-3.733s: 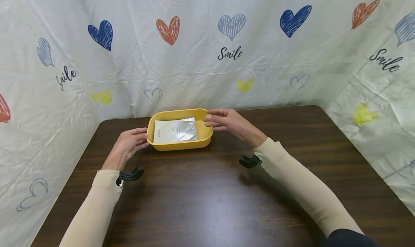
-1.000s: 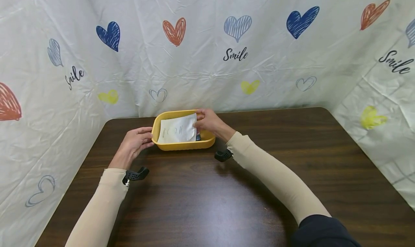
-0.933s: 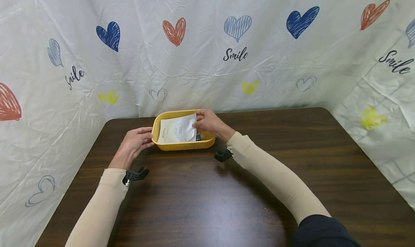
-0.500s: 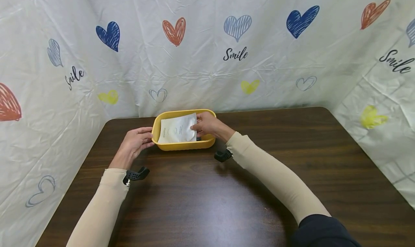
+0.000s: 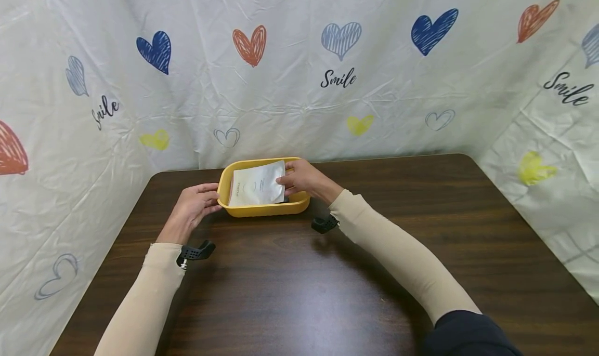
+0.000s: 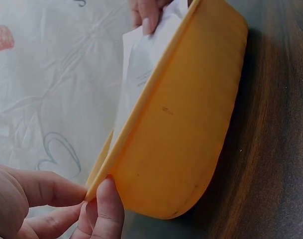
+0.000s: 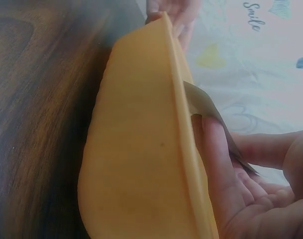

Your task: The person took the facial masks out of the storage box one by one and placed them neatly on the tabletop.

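Note:
A flat silvery-white packet [image 5: 255, 185] with faint print lies slantwise in a yellow oblong plastic basin [image 5: 262, 211]. My right hand [image 5: 306, 179] reaches over the basin's right end and pinches the packet's right edge between thumb and fingers. In the right wrist view that packet [image 7: 207, 102] is seen nearly edge-on, raised above the rim and slightly bent. My left hand [image 5: 193, 206] holds the basin's left end. The left wrist view shows its thumb and finger pinching the rim [image 6: 134, 117]. Something small and dark [image 5: 286, 199] peeks out beneath the packet, mostly hidden.
The basin stands near the back edge of a dark brown wooden table [image 5: 299, 273]. Right behind it hangs a white cloth [image 5: 290, 86] printed with hearts and "Smile". Black wrist mounts [image 5: 196, 251] stick out below both hands.
The right hand has gone from the basin's right end to the packet, whose right edge, once lying flat, is now lifted. It has tilted slightly higher since half a second ago. The left hand stays put.

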A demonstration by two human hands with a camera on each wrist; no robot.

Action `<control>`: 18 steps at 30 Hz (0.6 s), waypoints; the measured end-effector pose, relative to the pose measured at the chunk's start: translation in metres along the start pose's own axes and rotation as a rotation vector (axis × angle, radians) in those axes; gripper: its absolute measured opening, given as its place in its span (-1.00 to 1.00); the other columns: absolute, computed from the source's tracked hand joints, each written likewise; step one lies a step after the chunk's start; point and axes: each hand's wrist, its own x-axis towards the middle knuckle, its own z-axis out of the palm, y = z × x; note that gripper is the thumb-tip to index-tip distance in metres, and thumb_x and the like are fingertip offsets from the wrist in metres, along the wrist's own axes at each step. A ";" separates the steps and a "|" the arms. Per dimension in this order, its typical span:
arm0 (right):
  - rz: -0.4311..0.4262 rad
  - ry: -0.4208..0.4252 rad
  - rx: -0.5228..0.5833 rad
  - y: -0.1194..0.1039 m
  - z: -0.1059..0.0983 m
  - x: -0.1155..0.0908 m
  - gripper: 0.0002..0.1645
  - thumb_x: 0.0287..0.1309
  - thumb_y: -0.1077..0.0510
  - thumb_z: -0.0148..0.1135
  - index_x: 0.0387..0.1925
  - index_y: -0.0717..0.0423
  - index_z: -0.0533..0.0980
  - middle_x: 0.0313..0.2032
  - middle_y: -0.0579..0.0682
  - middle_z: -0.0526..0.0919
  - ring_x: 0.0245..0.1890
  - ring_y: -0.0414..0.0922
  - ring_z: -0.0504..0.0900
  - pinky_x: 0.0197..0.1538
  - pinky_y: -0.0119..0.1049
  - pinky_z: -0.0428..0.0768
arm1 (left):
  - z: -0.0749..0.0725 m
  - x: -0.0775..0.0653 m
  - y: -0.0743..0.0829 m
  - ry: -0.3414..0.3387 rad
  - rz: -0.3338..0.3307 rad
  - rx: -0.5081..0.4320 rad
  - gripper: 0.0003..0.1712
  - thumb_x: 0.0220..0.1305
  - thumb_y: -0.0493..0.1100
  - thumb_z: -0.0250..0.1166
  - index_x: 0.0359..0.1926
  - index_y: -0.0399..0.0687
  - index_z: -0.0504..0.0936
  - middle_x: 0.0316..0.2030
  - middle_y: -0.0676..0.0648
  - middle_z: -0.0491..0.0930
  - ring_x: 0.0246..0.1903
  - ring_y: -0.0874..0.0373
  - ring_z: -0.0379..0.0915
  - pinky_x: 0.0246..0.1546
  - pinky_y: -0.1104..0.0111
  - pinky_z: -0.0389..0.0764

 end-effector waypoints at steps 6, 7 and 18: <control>0.001 -0.015 0.052 0.001 -0.009 -0.006 -0.50 0.40 0.27 0.20 0.32 0.27 0.41 0.08 0.21 0.59 -0.02 0.02 0.68 -0.02 -0.17 0.74 | 0.000 0.000 0.000 0.005 0.001 -0.006 -0.43 0.44 -0.31 0.22 0.42 -0.24 0.39 0.28 -0.31 0.43 -0.16 0.10 0.61 -0.14 0.42 0.72; 0.001 -0.018 0.070 0.001 -0.011 -0.007 -0.48 0.41 0.27 0.19 0.34 0.28 0.39 0.10 0.21 0.58 0.02 0.03 0.67 0.00 -0.16 0.73 | 0.000 0.000 0.000 0.002 0.003 -0.008 -0.43 0.44 -0.31 0.22 0.43 -0.24 0.38 0.28 -0.32 0.42 -0.15 0.10 0.61 -0.14 0.42 0.72; -0.027 -0.021 0.176 0.004 -0.028 -0.018 -0.45 0.41 0.27 0.18 0.36 0.28 0.36 0.11 0.20 0.60 0.05 0.07 0.67 -0.01 -0.21 0.72 | 0.000 -0.001 0.000 -0.010 0.005 -0.011 -0.43 0.46 -0.32 0.19 0.44 -0.24 0.36 0.31 -0.35 0.39 -0.04 0.00 0.58 -0.14 0.43 0.71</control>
